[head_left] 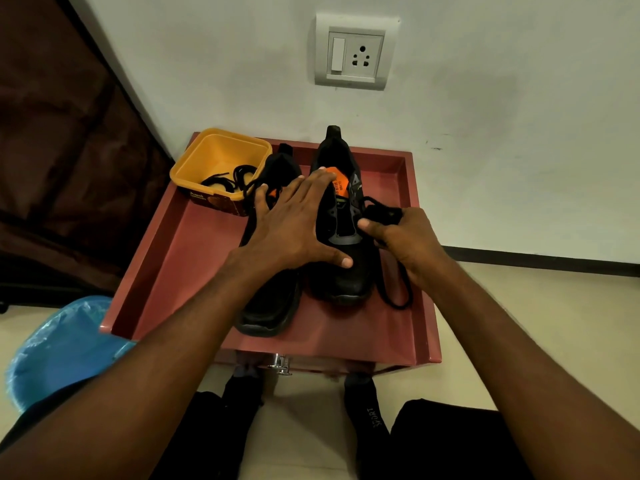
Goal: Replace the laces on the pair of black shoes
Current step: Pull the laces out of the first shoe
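With spread left hand (294,223) steadying the right shoe (341,237), the right hand (405,244) is pinching a bunched black lace (382,211), risking tangles near the tray's (420,271) right edge.

two black shoes stand side by side, toes toward the viewer. the left shoe (268,306) sits nearer, a loose lace (250,192) trailing from its top. the right shoe (341,271) shows an orange insole (337,181) and open eyelets; another black lace (394,292) is bunched beside it and loops down along its right side.
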`<state>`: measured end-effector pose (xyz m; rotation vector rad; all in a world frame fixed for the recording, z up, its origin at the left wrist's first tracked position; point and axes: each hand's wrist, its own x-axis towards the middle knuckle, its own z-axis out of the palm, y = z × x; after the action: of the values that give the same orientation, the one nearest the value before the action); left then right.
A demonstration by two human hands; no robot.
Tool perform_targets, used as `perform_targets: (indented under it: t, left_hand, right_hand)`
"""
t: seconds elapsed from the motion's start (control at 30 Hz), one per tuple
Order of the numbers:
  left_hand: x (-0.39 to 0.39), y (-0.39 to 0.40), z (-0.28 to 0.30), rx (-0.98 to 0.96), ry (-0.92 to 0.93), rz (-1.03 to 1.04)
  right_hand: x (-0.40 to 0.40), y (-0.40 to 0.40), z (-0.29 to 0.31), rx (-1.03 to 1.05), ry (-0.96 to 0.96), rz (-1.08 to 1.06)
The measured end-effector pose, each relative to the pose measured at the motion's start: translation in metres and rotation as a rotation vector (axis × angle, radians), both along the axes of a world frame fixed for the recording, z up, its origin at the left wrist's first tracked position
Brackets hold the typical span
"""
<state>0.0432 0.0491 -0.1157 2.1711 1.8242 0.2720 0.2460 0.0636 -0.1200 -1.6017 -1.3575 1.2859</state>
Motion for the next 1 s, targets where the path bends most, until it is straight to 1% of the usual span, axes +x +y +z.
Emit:
perform_targets:
  t: [0.03, 0.07, 0.1, 0.2, 0.27, 0.33, 0.37, 0.43, 0.5, 0.53, 0.6, 0.63, 0.67, 0.77, 0.83, 0.9, 0.93, 0.97, 1.0]
  left_hand:
    - [0.000, 0.000, 0.000, -0.001, 0.001, 0.001]
    - [0.000, 0.000, 0.000, -0.004, 0.001, 0.003]
    - [-0.001, 0.001, 0.000, -0.007, -0.001, 0.003]
    - [-0.001, 0.000, 0.001, -0.016, -0.010, 0.002]
    - [-0.001, 0.001, 0.001, -0.016, -0.011, -0.001]
    - [-0.001, 0.001, 0.001, -0.021, -0.012, -0.002]
    - [-0.001, 0.001, 0.000, -0.022, -0.015, -0.003]
    - [-0.001, 0.001, 0.002, 0.000, -0.025, -0.005]
    - [0.003, -0.001, 0.005, 0.076, -0.063, 0.012]
    - [0.006, -0.002, 0.007, 0.121, -0.100, 0.025]
    - [0.015, -0.003, 0.014, 0.162, -0.215, 0.037]
    - [0.018, -0.005, 0.018, 0.129, -0.306, 0.028]
    - [0.022, -0.005, 0.023, 0.061, -0.443, -0.002]
    - [0.031, -0.010, 0.037, -0.259, -1.003, -0.078]
    - [0.033, -0.012, 0.044, -0.396, -1.245, -0.060]
    - [0.031, -0.014, 0.048, -0.512, -1.385, -0.032]
    - [0.028, -0.014, 0.048, -0.570, -1.408, -0.016]
    - [0.024, -0.013, 0.049, -0.614, -1.386, -0.011]
    - [0.020, -0.013, 0.049, -0.639, -1.323, -0.013]
  right_hand:
    - [0.000, 0.002, -0.002, 0.005, -0.028, -0.009]
    - [0.001, 0.003, -0.002, -0.016, -0.007, -0.040]
    - [0.001, 0.005, -0.001, -0.063, 0.063, -0.089]
    - [0.006, 0.009, 0.005, -0.233, 0.354, -0.237]
    - [0.011, 0.012, 0.007, -0.310, 0.474, -0.271]
    - [0.018, 0.013, 0.009, -0.348, 0.553, -0.269]
    - [0.019, 0.012, 0.011, -0.345, 0.571, -0.260]
    - [0.021, 0.010, 0.018, -0.252, 0.511, -0.242]
    - [0.021, 0.008, 0.027, -0.121, 0.452, -0.192]
    - [0.020, 0.006, 0.033, -0.088, 0.476, -0.135]
    - [0.017, 0.003, 0.044, -0.088, 0.593, 0.018]
    - [0.015, 0.001, 0.049, -0.094, 0.655, 0.093]
    - [0.013, -0.001, 0.054, -0.096, 0.718, 0.146]
    - [0.013, -0.001, 0.058, -0.107, 0.920, 0.183]
    - [0.017, 0.001, 0.056, -0.112, 0.995, 0.167]
    - [0.017, 0.003, 0.053, -0.087, 0.983, 0.141]
    - [0.015, 0.004, 0.052, -0.073, 0.972, 0.126]
    - [0.013, 0.004, 0.052, -0.064, 0.972, 0.112]
    - [0.010, 0.004, 0.052, -0.054, 0.979, 0.091]
